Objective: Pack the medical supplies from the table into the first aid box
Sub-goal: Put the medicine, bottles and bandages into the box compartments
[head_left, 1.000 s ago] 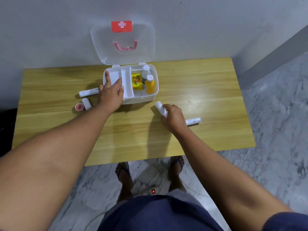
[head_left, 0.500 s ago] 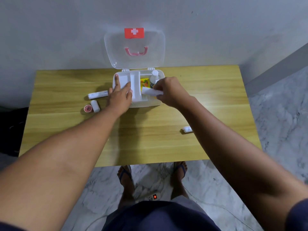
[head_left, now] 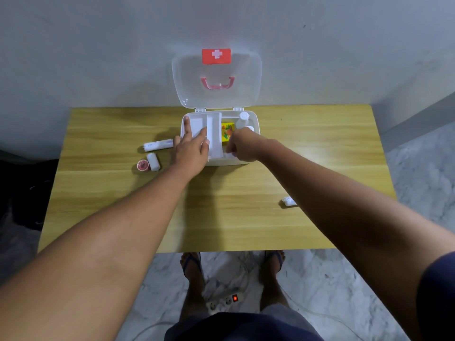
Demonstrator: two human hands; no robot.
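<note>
— Head view: what is the right hand [head_left: 242, 148] doing?

— It is curling down into the first aid box [head_left: 254, 124] at the front right compartment, fingers closed on a white bandage roll [head_left: 230, 155], barely showing, long axis pointing 9 to 3 o'clock. Half a second ago the roll was hovering above the box.

— And the left hand [head_left: 193, 150]?

— Lying flat, fingers spread wide, steadying the box's left side. Two rolls [head_left: 158, 145] are resting at its 9 o'clock on the wooden table [head_left: 320, 143], against a grey wall.
</note>
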